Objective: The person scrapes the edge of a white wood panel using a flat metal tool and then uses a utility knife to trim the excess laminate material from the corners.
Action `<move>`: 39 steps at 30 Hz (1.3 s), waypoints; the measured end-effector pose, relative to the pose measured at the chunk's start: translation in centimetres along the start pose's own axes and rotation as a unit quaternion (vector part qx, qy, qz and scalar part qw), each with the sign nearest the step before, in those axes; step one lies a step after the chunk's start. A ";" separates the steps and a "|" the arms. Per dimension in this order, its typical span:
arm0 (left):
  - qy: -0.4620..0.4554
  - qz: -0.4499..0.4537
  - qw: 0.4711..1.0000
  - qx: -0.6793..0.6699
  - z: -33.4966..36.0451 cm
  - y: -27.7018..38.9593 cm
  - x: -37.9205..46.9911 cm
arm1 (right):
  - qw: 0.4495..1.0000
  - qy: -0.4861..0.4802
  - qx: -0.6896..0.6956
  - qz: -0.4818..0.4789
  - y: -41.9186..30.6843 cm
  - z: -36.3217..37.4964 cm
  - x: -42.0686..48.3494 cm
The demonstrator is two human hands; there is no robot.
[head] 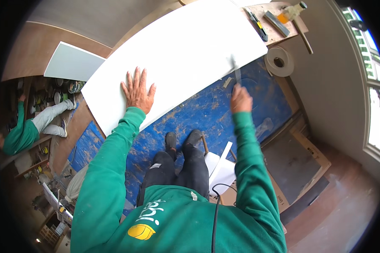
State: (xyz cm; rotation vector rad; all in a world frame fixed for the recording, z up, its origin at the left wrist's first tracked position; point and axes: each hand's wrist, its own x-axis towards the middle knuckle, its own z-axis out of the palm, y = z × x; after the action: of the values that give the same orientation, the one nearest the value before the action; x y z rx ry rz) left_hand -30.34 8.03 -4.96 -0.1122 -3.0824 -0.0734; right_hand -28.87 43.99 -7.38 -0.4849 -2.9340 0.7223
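Note:
A large white panel [190, 53] lies before me. My left hand [139, 93] rests flat on its left part, fingers spread and holding nothing. In my right hand [241, 98] is a long, narrow grey tool [237, 72], too blurred by motion to name more closely. Its far end reaches over the panel's near edge towards the right corner; whether it touches the panel I cannot tell. The right fist itself is off the panel, above a blue floor sheet [190, 117] strewn with dust and scraps.
Beyond the panel's right end, a board [278, 38] bears a utility knife [256, 23], a grey block [276, 23], a bottle of orange liquid [291, 13] and a wooden handle [303, 37]. Nearby is a white edging roll [283, 61]. A white-seated stool [220, 170] stands by my legs. Another person [22, 136] is at left.

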 end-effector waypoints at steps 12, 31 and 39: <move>-0.002 0.260 0.965 -0.023 0.5 15.1 4.6 | 0.871 0.031 0.382 0.307 6.7 3.2 -21.5; 0.067 0.116 0.981 -0.140 -0.3 11.9 22.5 | 0.940 0.007 0.332 -0.080 -1.3 8.5 -12.0; 0.018 0.169 0.985 -0.024 0.3 17.0 21.1 | 0.966 0.103 0.236 -0.030 -1.4 5.1 1.7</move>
State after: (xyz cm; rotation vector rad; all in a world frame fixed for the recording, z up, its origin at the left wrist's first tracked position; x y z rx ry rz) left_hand -50.08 26.47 -3.28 -0.6237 -2.9772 -0.1321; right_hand -31.62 41.09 -11.20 -0.3905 -2.4564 1.2305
